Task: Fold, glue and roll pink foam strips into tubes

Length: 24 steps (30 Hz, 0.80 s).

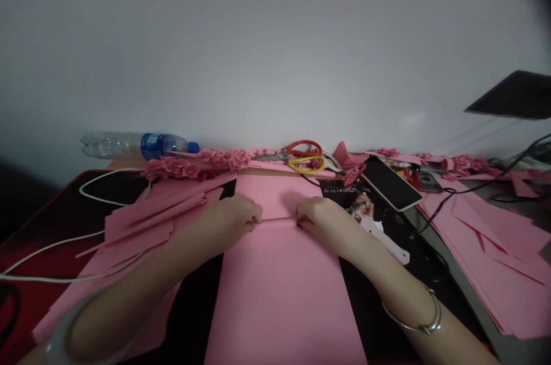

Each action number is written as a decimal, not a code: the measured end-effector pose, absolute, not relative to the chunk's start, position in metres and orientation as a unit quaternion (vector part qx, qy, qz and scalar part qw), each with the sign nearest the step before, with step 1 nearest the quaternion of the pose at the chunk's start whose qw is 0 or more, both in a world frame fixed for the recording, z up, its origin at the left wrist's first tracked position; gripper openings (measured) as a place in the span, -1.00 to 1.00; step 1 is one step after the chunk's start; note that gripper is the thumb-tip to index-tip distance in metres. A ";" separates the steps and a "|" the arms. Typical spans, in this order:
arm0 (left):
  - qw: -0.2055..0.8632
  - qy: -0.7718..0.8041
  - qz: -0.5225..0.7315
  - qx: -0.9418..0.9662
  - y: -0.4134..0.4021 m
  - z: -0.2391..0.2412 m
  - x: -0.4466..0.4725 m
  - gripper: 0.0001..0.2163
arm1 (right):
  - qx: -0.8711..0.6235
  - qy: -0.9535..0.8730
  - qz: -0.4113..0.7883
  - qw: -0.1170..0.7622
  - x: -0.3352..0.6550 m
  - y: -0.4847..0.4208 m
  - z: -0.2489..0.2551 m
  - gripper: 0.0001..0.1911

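pink sheet, fold pinned under both hands

pink sheet runs from the bottom of the view away toward the wall. it lies flat on the desk, with its far part turned back over itself along a crosswise fold. at the left end of that fold the left hand has its grip closed on the sheet, fingers curled and tips down on the paper. at the right end the right hand does the same, and a stretch of fold lies bare between them. whether the thumbs sit under the flap cannot be told.

to my eye a clean crease here wants the flap's side edges flush with the sheet's own. pressure should run outward from the middle of the fold, and the sheet should lie flat so it does not skew on the dark desk.

beyond the sheet rises a plain pale wall. left of the sheet lies a heap of pink strips, with a white cable looping past it. right of the sheet, well apart, lies a stack of pink paper. past the sheet's far end, along the wall, are a clear bottle on its side to the left and a phone to the right. between them are scissors with red and yellow handles and a row of small paper roses.
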State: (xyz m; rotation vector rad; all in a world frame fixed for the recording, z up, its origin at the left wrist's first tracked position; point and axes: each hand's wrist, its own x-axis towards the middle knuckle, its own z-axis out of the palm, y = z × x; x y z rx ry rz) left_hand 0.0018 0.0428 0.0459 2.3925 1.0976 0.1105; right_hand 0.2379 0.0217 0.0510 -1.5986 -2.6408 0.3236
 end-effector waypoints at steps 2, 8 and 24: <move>0.248 0.412 0.042 0.876 0.046 0.047 0.002 -0.89 | -0.497 -0.852 0.157 0.051 0.242 0.028 0.049 -0.90; 0.334 0.386 0.054 0.858 0.055 0.043 0.002 -0.81 | -0.446 -0.862 0.226 0.081 0.249 0.033 0.048 -0.86; 0.381 0.364 0.010 0.850 0.059 0.055 -0.002 -0.87 | -0.492 -0.844 0.202 0.066 0.252 0.021 0.056 -0.89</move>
